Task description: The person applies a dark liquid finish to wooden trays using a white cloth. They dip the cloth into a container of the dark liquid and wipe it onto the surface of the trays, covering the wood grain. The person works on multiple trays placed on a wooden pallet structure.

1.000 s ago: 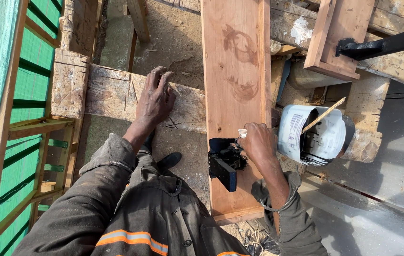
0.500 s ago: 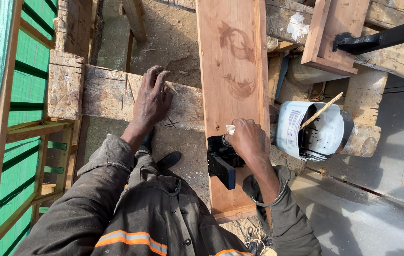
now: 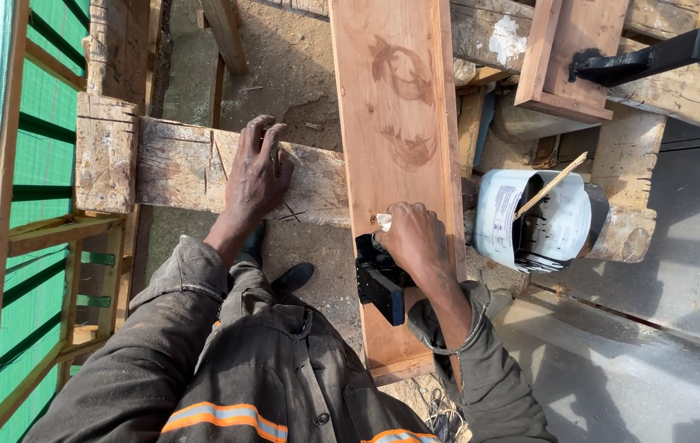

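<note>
A long reddish wooden plank [image 3: 399, 98] runs away from me over a rough timber beam [image 3: 178, 168]. My left hand [image 3: 258, 168] lies flat on that beam, fingers spread, holding nothing. My right hand [image 3: 414, 238] rests on the plank near its close end, closed around a small white object [image 3: 383, 221] that may be chalk or a rag. A black clamp [image 3: 381, 275] grips the plank's left edge just beside this hand.
A white bucket [image 3: 535, 220] with a stick in it lies on its side right of the plank. A second board with a black clamp [image 3: 641, 59] sits at the top right. Green netting [image 3: 34, 148] and wooden rails line the left. My boot [image 3: 292, 277] stands on the sandy ground.
My right hand has slid a little left and up along the plank with the white object. The left hand stays on the beam.
</note>
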